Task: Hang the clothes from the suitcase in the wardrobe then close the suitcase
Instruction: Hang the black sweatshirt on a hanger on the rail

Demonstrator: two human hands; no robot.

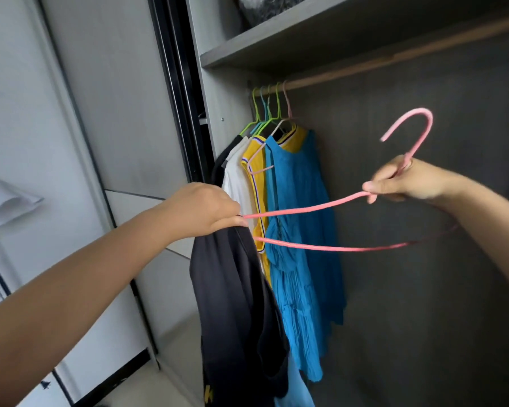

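Observation:
A pink wire hanger (312,207) is held level in front of the open wardrobe. My right hand (406,180) grips its neck just below the hook. My left hand (206,210) pinches the hanger's left end together with the top of a black garment (241,312), which hangs down from that hand. On the wooden rail (394,58) hang several garments on coloured hangers: a black one, a white one (237,183), a yellow jersey (254,154) and a blue dress (303,230). The suitcase is out of view.
A grey shelf (276,51) runs above the rail, with a dark bundle on it. The rail to the right of the blue dress is bare. The wardrobe's sliding door frame (177,92) stands at the left, and a white object (3,201) sits at the far left.

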